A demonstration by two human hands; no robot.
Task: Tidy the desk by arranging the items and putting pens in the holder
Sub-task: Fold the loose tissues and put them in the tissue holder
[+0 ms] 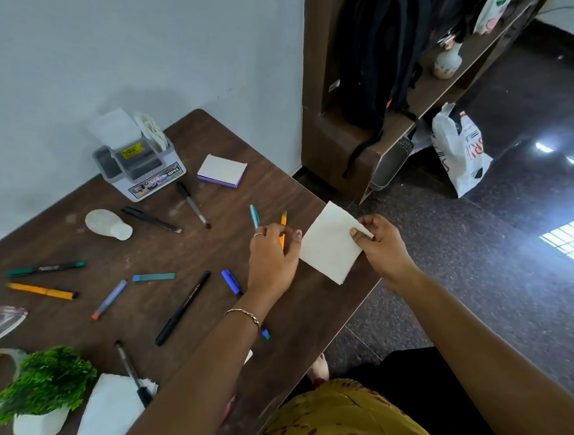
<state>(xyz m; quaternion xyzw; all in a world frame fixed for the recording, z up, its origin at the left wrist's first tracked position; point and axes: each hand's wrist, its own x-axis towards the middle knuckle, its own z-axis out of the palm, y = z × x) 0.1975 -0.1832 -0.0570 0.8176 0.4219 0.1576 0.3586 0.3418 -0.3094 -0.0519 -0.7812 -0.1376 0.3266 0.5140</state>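
At the desk's (304,319) right edge the right hand (382,244) pinches 1 corner of a folded white paper (329,248). The left hand (273,256), fingers curled, meets its opposite edge over an orange pen (283,219), though whether it grips sheet or pen is unclear. The paper is light, limp and easily creased, so hold it by 2 corners. Beyond, loose pens (183,308) lie scattered; the holder (144,173) stands far back by the wall.
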